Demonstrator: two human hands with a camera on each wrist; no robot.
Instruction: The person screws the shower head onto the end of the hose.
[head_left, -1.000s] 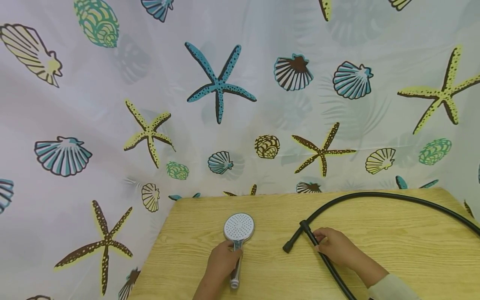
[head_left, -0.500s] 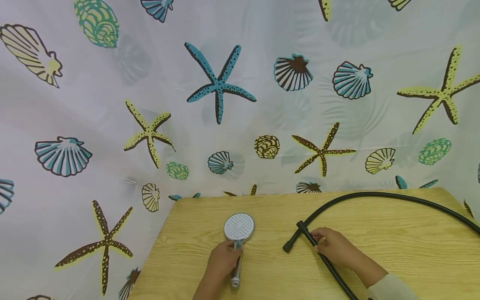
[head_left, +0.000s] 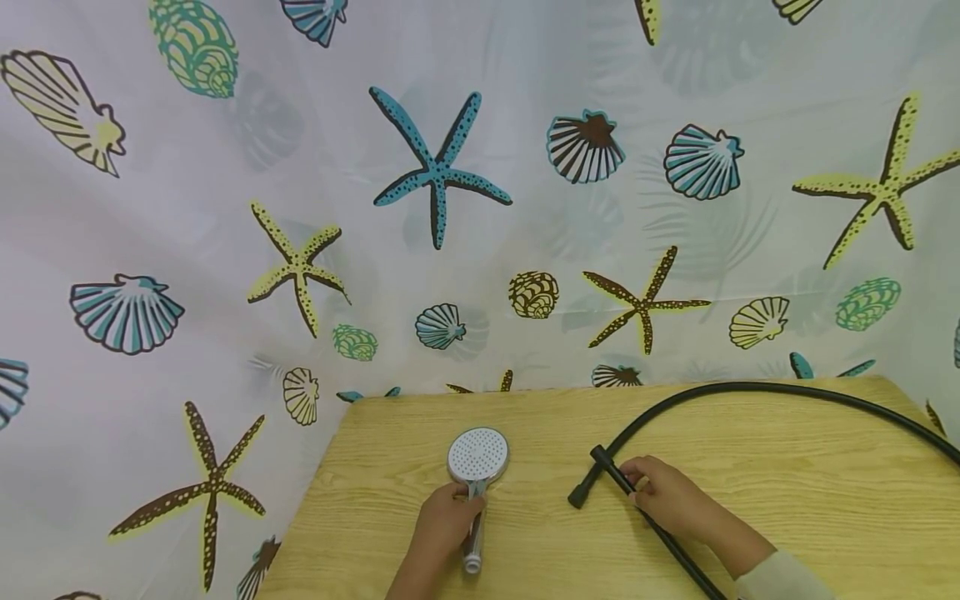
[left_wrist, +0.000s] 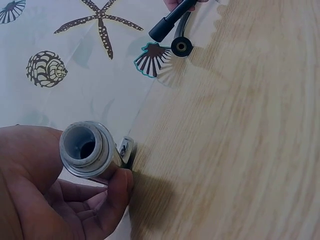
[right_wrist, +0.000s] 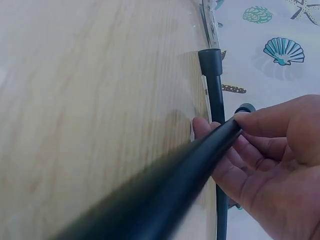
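A shower head (head_left: 477, 455) with a round, dotted spray face lies over the left part of the table, face up. My left hand (head_left: 444, 518) grips its handle, and the hollow threaded end of the handle (left_wrist: 86, 150) faces the left wrist camera. My right hand (head_left: 667, 497) pinches a black shower hose (head_left: 678, 553) just behind its end fitting, between thumb and fingers. That held end crosses above the hose's other end (head_left: 578, 495), which lies on the table. In the right wrist view the held hose (right_wrist: 170, 175) runs large and blurred toward the camera.
The wooden table (head_left: 390, 467) ends at a white curtain (head_left: 480, 208) printed with shells and starfish, which hangs behind and at both sides. The hose arcs along the back of the table and leaves the view at right.
My right hand has shifted slightly left, and the held hose end has tipped a little left and down. The left hand stays in place, with the shower head's handle end turned very slightly right.
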